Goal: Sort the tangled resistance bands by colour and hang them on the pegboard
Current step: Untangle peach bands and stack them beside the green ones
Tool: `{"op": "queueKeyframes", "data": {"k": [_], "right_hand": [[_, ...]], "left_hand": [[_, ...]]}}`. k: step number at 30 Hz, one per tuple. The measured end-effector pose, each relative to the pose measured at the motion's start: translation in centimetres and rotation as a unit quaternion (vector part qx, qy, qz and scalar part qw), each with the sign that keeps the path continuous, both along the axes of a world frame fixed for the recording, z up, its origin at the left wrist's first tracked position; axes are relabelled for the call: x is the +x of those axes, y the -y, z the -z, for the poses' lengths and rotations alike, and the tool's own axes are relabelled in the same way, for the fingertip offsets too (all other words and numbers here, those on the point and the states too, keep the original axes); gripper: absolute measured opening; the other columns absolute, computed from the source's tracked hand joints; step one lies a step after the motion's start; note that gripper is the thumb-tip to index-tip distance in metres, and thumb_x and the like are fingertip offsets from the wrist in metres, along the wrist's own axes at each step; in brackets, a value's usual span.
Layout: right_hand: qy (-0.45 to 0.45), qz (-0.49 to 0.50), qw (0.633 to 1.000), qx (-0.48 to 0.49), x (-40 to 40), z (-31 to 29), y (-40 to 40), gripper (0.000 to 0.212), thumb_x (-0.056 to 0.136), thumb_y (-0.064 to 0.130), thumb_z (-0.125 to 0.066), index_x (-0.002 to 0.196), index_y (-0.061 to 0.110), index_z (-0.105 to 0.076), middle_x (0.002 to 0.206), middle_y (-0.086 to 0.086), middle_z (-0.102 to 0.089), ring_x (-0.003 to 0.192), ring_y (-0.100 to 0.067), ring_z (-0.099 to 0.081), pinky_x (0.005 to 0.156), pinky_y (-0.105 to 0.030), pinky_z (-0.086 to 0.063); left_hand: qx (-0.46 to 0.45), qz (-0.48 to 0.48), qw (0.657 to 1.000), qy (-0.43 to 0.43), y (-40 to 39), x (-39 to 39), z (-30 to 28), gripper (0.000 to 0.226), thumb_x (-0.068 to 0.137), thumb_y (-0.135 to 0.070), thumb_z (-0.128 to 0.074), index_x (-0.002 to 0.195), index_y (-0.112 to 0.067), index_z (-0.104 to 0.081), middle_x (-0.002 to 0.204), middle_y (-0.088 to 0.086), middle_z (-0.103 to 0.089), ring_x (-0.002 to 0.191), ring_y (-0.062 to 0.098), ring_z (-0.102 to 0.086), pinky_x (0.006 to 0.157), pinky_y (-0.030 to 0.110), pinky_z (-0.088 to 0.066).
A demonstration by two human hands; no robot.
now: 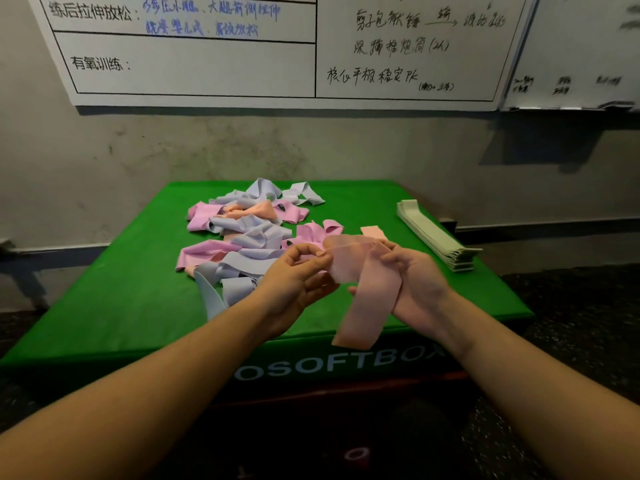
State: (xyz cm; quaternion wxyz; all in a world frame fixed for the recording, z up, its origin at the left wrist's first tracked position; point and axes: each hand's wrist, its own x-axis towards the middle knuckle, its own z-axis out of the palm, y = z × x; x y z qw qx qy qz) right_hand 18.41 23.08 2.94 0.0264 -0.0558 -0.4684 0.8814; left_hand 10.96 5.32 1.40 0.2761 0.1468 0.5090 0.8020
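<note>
A tangled heap of resistance bands (242, 233) in pink, pale blue and peach lies on the green soft box (114, 299). I hold a peach band (370, 296) above the box's front edge. My left hand (294, 282) pinches its upper left edge with thumb and fingers. My right hand (415, 282) grips its right side, and the band's loop hangs down between the two hands. A second peach band (372, 232) lies flat just behind my right hand. No pegboard is in view.
A neat stack of pale green bands (436, 233) lies along the box's right edge. Whiteboards (277, 50) with handwriting hang on the wall behind. A red roll (356, 455) sits on the dark floor below the box.
</note>
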Motion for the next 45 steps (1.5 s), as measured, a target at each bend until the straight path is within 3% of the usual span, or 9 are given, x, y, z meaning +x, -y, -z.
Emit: {"op": "queueKeyframes", "data": {"k": [7,10,13,19,22,26,31,37,45], "right_hand": [[0.033,-0.005,0.979,0.2,3.1,0.1,0.9,0.023,0.089,-0.004,-0.053,0.107,0.009,-0.056,0.104,-0.02,-0.064,0.081,-0.025,-0.061,0.067,-0.038,-0.051],[0.031,0.004,0.94,0.341,4.3,-0.6,1.7,0.045,0.076,0.011,-0.059,0.118,0.027,-0.053,0.11,-0.016,-0.068,0.1,-0.026,-0.063,0.075,-0.036,-0.046],[-0.013,0.004,0.929,0.37,5.2,-1.8,2.3,0.051,0.078,0.029,-0.063,0.123,0.05,-0.052,0.117,-0.001,-0.067,0.106,-0.022,-0.068,0.09,-0.039,-0.049],[-0.12,0.07,0.91,0.391,6.5,-5.0,3.0,0.008,0.09,0.02,-0.069,0.096,0.02,-0.074,0.09,0.012,-0.074,0.088,0.0,-0.067,0.075,-0.017,-0.051],[-0.131,0.102,0.888,0.428,6.6,-5.3,2.8,0.014,0.095,0.012,-0.063,0.093,0.02,-0.074,0.096,-0.001,-0.073,0.09,-0.011,-0.067,0.078,-0.028,-0.058],[-0.13,0.116,0.894,0.412,6.7,-5.4,2.7,0.02,0.099,0.006,-0.055,0.091,0.019,-0.068,0.085,0.0,-0.068,0.08,-0.013,-0.064,0.073,-0.031,-0.058],[-0.16,0.135,0.89,0.406,7.0,-5.7,2.9,0.02,0.1,0.005,-0.052,0.093,0.017,-0.066,0.076,0.019,-0.071,0.075,0.003,-0.062,0.069,-0.019,-0.052],[-0.125,0.132,0.929,0.323,7.2,-6.5,2.5,0.017,0.101,0.011,-0.051,0.097,0.014,-0.067,0.078,0.009,-0.071,0.075,-0.005,-0.064,0.07,-0.029,-0.052],[-0.081,0.087,0.961,0.25,7.6,-6.3,1.8,0.019,0.1,0.016,-0.051,0.099,0.014,-0.07,0.09,-0.005,-0.072,0.089,-0.024,-0.065,0.077,-0.04,-0.053]], "left_hand": [[0.021,-0.041,0.997,-0.065,0.7,2.6,-2.2,0.028,0.084,-0.002,-0.068,0.105,-0.013,-0.053,0.096,0.01,-0.069,0.09,0.023,-0.072,0.071,0.034,-0.06],[-0.037,-0.066,0.988,-0.133,0.8,3.9,-3.1,0.05,0.08,-0.012,-0.074,0.126,-0.02,-0.054,0.098,0.009,-0.067,0.096,0.024,-0.07,0.082,0.039,-0.058],[-0.078,-0.089,0.97,-0.212,0.9,5.1,-4.1,0.039,0.087,-0.009,-0.072,0.119,-0.026,-0.06,0.097,0.01,-0.063,0.09,0.022,-0.066,0.078,0.037,-0.057],[-0.115,-0.096,0.942,-0.3,1.0,7.0,-5.9,0.035,0.087,-0.003,-0.071,0.113,-0.024,-0.06,0.091,0.007,-0.062,0.083,0.017,-0.066,0.076,0.044,-0.057],[-0.119,-0.105,0.937,-0.311,1.1,7.7,-6.3,0.034,0.086,-0.007,-0.074,0.114,-0.023,-0.06,0.092,0.006,-0.06,0.082,0.013,-0.064,0.075,0.041,-0.058],[-0.14,-0.111,0.93,-0.321,1.1,8.2,-6.4,0.045,0.085,-0.009,-0.075,0.123,-0.024,-0.058,0.107,0.004,-0.059,0.094,0.016,-0.064,0.081,0.033,-0.059],[-0.105,-0.038,0.975,-0.192,0.8,8.2,-6.2,0.052,0.081,-0.013,-0.078,0.129,-0.021,-0.058,0.12,0.01,-0.068,0.109,0.023,-0.067,0.087,0.037,-0.058],[-0.094,-0.014,0.982,-0.164,0.6,9.0,-6.0,0.028,0.093,-0.03,-0.063,0.117,-0.018,-0.07,0.114,0.008,-0.072,0.102,0.024,-0.066,0.087,0.038,-0.051],[-0.088,-0.082,0.976,-0.184,-0.1,9.2,-5.9,0.017,0.099,-0.021,-0.057,0.105,-0.02,-0.073,0.094,0.001,-0.074,0.082,0.012,-0.066,0.067,0.024,-0.053]]}}
